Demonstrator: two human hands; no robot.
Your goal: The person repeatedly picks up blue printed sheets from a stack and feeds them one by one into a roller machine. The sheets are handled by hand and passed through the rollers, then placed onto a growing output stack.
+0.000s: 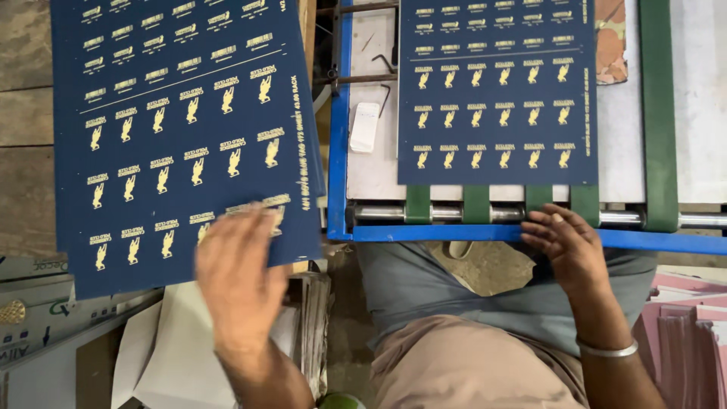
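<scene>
Your left hand (238,276), blurred, lies flat with fingers spread on the near edge of a dark blue printed sheet (185,129) at ten o'clock, atop a stack of like sheets (whether it grips I cannot tell). Your right hand (566,244) rests at four o'clock, fingers curled against the blue frame (454,232) below a roller (447,213). A second blue sheet (496,91) lies at one o'clock on green belts (657,113).

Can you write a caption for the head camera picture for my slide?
Left hand on a stack of dark blue printed sheets; right hand at the blue machine's roller.
</scene>
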